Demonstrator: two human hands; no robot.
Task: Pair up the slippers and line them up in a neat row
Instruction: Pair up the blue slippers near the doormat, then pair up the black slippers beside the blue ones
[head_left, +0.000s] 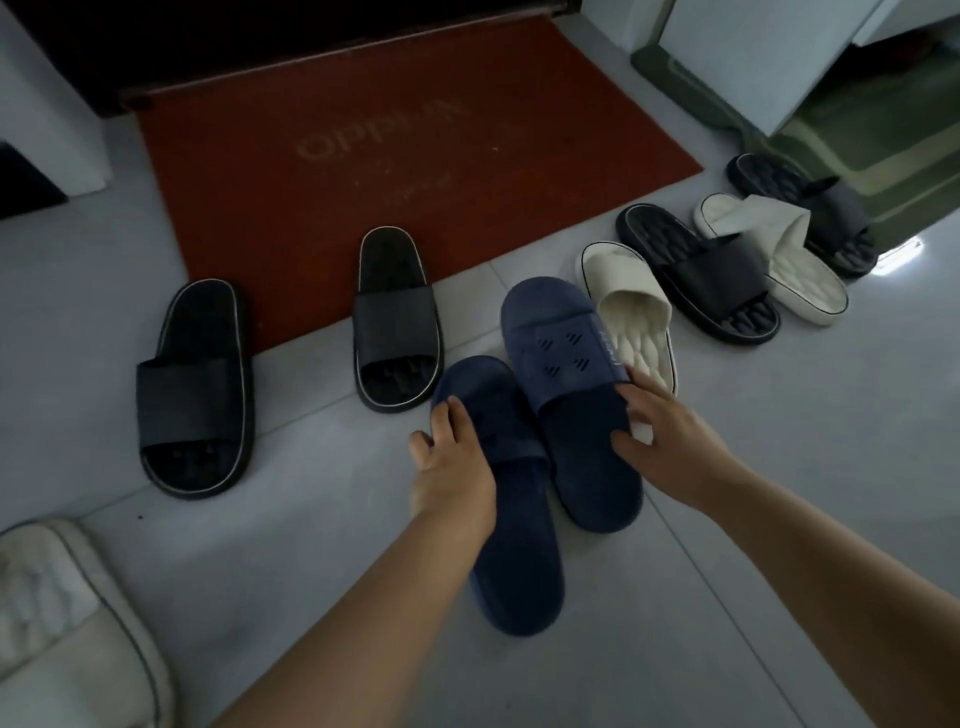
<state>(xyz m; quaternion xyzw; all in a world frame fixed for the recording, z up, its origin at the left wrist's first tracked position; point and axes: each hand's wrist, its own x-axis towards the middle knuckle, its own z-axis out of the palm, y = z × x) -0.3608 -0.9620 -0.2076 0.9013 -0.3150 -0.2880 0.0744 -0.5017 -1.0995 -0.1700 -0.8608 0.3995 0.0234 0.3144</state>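
Two navy slippers lie on the grey tiled floor (779, 467), toes pointing away, brought side by side as a pair. The left hand (452, 457) clasps the near navy slipper (514, 566) across its strap, fingers curled over the left edge; the right hand (665, 436) holds the far navy slipper (561, 374) at the right edge of its strap, thumb on the footbed. This far slipper overlaps the other's toe and presses against a cream slipper (634, 322), so both probably need shifting into line. The navy pair looks like soft moulded foam, matte, with small cut vents in one strap. To the right, cream and black slippers alternate in a crowded diagonal, unsorted; the second cream one (779, 260) shows a quilted, pebbled footbed. Two black slippers (192, 384) (395, 322) with pale edging sit apart at left, one partly on the coarse red doormat (363, 156).
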